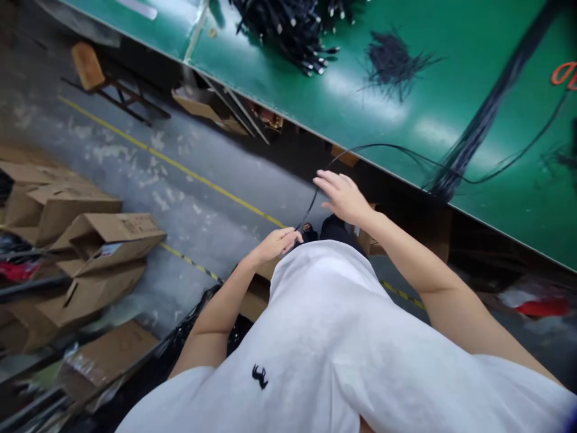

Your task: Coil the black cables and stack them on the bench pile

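Note:
A thin black cable [387, 145] runs from the green table over its edge and down in front of me. My left hand [277, 243], close to my waist, is closed around the cable's lower part. Above it, my right hand [345, 195] has its fingers stretched out, and the cable passes by its fingertips. Whether those fingertips touch the cable is hard to see. On the table, a long bundle of black cables [480, 117] reaches to the front edge, and the thin cable crosses over it.
The green table [509, 210] bears a heap of black cables [288, 24], a pile of short black strands [392, 60] and orange loop handles [561, 73] at the right. Cardboard boxes [121, 231] stand at the left. A stool [88, 66] is on the grey floor.

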A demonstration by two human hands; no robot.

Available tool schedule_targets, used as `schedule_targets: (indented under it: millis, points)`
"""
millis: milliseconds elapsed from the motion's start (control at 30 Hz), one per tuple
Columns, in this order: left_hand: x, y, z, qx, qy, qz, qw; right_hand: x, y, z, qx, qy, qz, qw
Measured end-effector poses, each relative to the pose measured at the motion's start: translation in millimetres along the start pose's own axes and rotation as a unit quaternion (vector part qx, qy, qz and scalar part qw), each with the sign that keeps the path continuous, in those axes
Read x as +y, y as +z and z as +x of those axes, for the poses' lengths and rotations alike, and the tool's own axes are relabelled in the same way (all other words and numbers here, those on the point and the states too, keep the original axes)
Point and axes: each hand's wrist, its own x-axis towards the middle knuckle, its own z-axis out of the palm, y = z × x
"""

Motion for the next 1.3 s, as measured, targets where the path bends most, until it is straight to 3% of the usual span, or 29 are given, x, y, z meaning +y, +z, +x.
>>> schedule_targets:
  millis: [33,67,133,233,300,367,400,467,533,600,667,767,867,967,1067,1133,1200,1267,1300]
  points:
    - [8,-4.6,-7,-0.006,0.015,-0.061,0.998,-15,9,9,-0.037,-0.058,-0.034,0.997]
    - [13,-13.6,-16,0.014,0.031,-0.131,0.991,-22,13,13,-0.073,-0.073,-0.056,0.993]
    - [14,-42.1,-35,0.127,0.077,-0.273,0.95,-14,12,4,-0.117,-0.025,-0.094,0.988]
    - [2,-87.9,-58,0.336,0.128,-0.391,0.847,22,3,-43,-0.103,0.077,-0.145,0.981]
    - [-8,-99.3,-56,0.407,0.105,-0.384,0.822,32,3,-80,-0.125,0.089,-0.187,0.97]
    - [-14,-86.2,-39,0.395,0.058,-0.328,0.856,15,6,-104,-0.177,0.025,-0.187,0.966]
    - [-15,-71.3,-28,0.356,0.041,-0.29,0.888,-2,6,-108,-0.194,-0.024,-0.166,0.967]
    - [-11,-32.5,-6,0.221,0.033,-0.22,0.95,-40,-1,-97,-0.177,-0.1,-0.106,0.973]
    - [-1,4.7,7,0.075,0.037,-0.181,0.98,-64,-18,-70,-0.114,-0.107,-0.079,0.985]
    - [12,28.3,11,-0.017,0.043,-0.189,0.981,-66,-40,-43,-0.067,-0.08,-0.079,0.991]
    - [26,35.9,11,-0.054,0.045,-0.224,0.972,-52,-59,-27,-0.056,-0.062,-0.072,0.994]
    - [47,30.0,14,-0.079,0.031,-0.257,0.963,-26,-78,-23,-0.059,-0.058,-0.035,0.996]
    - [67,19.5,16,-0.112,-0.008,-0.265,0.958,-10,-88,-19,-0.017,-0.037,-0.001,0.999]
    - [83,7.7,14,-0.07,-0.019,-0.323,0.944,8,-99,-10,-0.009,-0.033,0.053,0.998]
    - [96,-8.5,4,0.084,0.051,-0.416,0.904,54,-110,-10,-0.043,-0.02,0.086,0.995]
    - [104,-20.2,-5,0.172,0.122,-0.454,0.866,101,-113,-23,-0.061,0.014,0.039,0.997]
    - [111,-29.2,-13,0.217,0.165,-0.465,0.842,146,-113,-43,-0.074,0.054,-0.05,0.995]
    - [115,-32.8,-17,0.24,0.167,-0.466,0.835,170,-110,-64,-0.088,0.075,-0.124,0.985]
    - [116,-32.3,-17,0.248,0.156,-0.466,0.835,170,-108,-75,-0.098,0.07,-0.148,0.982]
